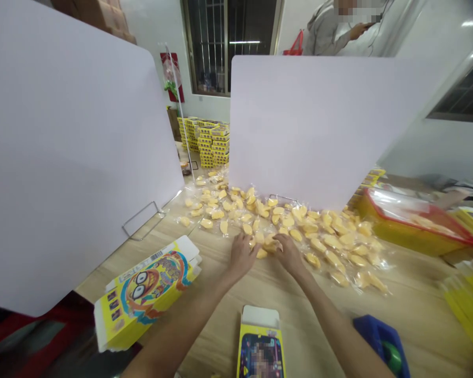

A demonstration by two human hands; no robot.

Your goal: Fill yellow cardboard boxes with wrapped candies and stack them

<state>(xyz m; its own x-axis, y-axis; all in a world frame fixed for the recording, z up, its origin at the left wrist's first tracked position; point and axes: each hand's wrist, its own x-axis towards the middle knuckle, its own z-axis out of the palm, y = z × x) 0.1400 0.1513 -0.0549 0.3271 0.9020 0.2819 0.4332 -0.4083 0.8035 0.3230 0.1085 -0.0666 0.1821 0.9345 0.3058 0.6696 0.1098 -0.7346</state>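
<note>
Pale yellow, oval pieces in clear wrappers [295, 234] lie in a wide loose pile across the wooden table. At the pile's near edge is my left hand [242, 256], its thumb apart from the bent fingers, beside a few of the packets. Close by, my right hand [290, 254] reaches inward with its fingers over a wrapped piece [270, 244]; no firm grip shows. Between my forearms stands a yellow printed box [260, 341] with a white flap raised. A larger yellow carton with a cartoon face [147, 291] lies left of my left arm.
White upright panels [299, 126] on wire feet border the table. A blue tape dispenser [382, 341], flat yellow cartons [469, 299] and a red-rimmed yellow bin [413, 228] are at right. Stacked yellow boxes [214, 144] stand behind; another person [331, 31] is beyond the panel.
</note>
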